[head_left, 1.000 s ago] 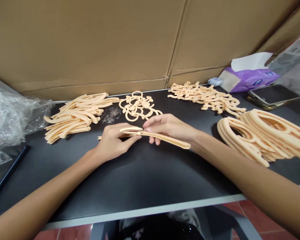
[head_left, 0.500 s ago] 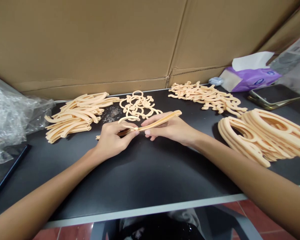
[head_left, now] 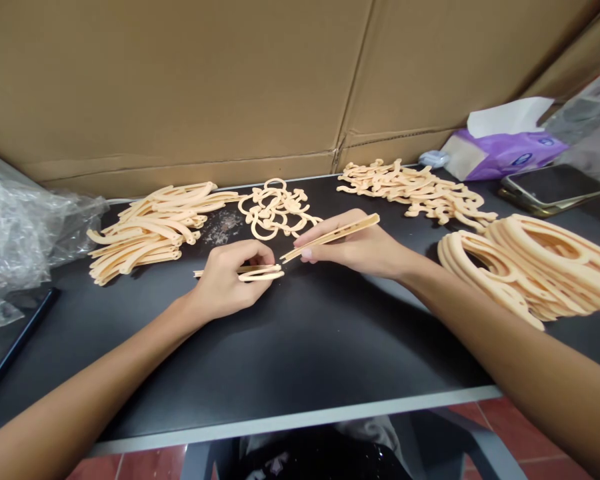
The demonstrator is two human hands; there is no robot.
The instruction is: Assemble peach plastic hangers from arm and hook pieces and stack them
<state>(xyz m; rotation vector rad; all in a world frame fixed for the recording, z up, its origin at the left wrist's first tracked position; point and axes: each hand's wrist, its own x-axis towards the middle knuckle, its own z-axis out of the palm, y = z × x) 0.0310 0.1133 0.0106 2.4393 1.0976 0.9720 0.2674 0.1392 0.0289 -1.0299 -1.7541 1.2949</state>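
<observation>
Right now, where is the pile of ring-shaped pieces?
In the head view, the pile of ring-shaped pieces lies near the middle back of the black table, just right of the long-strip pile.

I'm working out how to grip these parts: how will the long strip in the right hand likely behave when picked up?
The long strip is probably fairly stiff: it shows no sag while the right hand pinches it. It's likely light, being slender with a hollow channel along it. Rolling seems unlikely given its channelled, non-round shape.
</observation>
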